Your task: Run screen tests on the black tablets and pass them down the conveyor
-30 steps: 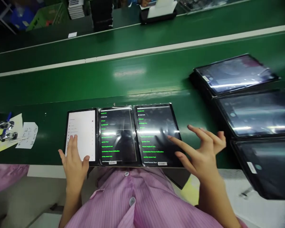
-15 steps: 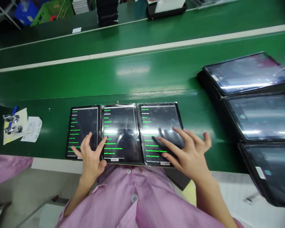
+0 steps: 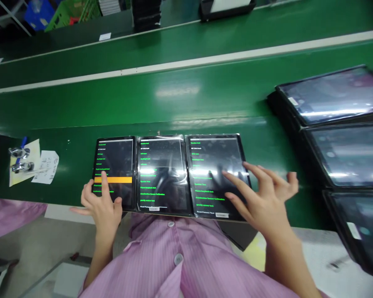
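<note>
Three tablets lie side by side at the front edge of the green bench, their dark screens listing test names, mostly in green. On the left tablet (image 3: 124,159) an orange bar highlights one row. My left hand (image 3: 104,207) is over that tablet's lower part, index finger pointing at the highlighted row and holding nothing. The middle tablet (image 3: 163,165) has neither hand on it. Fingers spread, my right hand (image 3: 265,203) is over the right side of the right tablet (image 3: 214,157); whether its fingertips touch the glass I cannot tell.
Several more tablets in dark trays (image 3: 345,155) are stacked at the right. Left on the bench are a yellow paper (image 3: 34,151) with metal parts and a blue pen, and a handwritten white note (image 3: 46,167). A white strip (image 3: 186,60) crosses the bench; a green crate (image 3: 62,16) stands behind.
My left hand has moved left from the middle tablet to the left one, where a row has turned orange. My right hand has shifted slightly right. The view has shifted a little.
</note>
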Demonstrator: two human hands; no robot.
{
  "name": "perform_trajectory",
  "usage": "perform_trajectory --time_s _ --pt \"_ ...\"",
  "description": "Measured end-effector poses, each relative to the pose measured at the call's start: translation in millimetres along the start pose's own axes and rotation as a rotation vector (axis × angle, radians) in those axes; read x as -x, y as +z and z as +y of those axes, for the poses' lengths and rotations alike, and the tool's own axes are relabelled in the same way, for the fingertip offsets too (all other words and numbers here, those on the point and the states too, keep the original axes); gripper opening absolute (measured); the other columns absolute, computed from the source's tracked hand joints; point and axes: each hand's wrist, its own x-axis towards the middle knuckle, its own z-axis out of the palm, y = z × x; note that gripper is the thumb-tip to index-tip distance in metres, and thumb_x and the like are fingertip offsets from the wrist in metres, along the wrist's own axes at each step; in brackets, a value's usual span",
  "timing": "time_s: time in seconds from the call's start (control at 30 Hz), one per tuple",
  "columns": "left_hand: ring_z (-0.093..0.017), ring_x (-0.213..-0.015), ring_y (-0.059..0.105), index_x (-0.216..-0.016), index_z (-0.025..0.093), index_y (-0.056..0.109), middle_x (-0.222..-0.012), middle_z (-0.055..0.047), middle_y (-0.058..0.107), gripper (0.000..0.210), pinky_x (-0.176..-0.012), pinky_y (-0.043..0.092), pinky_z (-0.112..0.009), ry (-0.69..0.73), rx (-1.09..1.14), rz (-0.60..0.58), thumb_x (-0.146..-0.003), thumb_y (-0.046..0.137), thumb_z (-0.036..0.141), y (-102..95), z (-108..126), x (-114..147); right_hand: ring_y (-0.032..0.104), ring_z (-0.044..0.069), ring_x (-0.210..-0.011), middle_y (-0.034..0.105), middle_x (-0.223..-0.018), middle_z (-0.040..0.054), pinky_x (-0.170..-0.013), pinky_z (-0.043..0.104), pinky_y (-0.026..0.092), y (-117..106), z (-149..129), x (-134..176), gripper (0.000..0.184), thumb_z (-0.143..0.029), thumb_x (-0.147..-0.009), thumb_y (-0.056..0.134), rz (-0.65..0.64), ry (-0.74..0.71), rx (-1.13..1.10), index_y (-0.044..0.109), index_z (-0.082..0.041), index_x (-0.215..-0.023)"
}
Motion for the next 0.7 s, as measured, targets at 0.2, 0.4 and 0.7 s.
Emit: perform_trajectory --time_s 0.2,0.4,0.7 --pt "-0.041 -0.134 0.032 -0.143 0.019 0.058 -0.143 -0.024 0.037 0.107 -0.109 -0.001 -0.078 0.171 0.117 -0.086 -0.086 -0.003 0.084 5.5 36.8 7.2 0.04 0.037 -0.131 0.038 -0.148 0.0146 -0.11 0.069 0.021 -0.9 -12.0 -11.6 0.048 -0.055 -0.106 0.036 -0.028 -0.02 0.107 0.071 -0.03 -0.127" --pt "-0.04 -0.137 0.032 -0.144 0.02 0.058 -0.149 -0.023 0.033 0.103 -0.109 -0.008 -0.076 0.317 0.117 -0.111 -0.088 -0.003 0.081 5.2 60.2 7.7 0.038 0.037 -0.133 0.036 -0.149 0.0159 -0.109 0.071 0.018 -2.8 -13.0 -12.6 0.052 -0.06 -0.104 0.033 -0.029 -0.016 0.085 0.072 -0.033 -0.124" --pt "-0.039 -0.136 0.033 -0.148 0.021 0.053 -0.15 -0.022 0.034 0.093 -0.109 -0.006 -0.077 0.295 0.125 -0.138 -0.092 0.002 0.077 5.8 62.6 3.8 0.039 0.037 -0.132 0.04 -0.146 0.0159 -0.11 0.07 0.02 -2.0 -7.0 -9.0 0.05 -0.058 -0.105 0.036 0.003 -0.042 0.073 0.072 -0.03 -0.125"
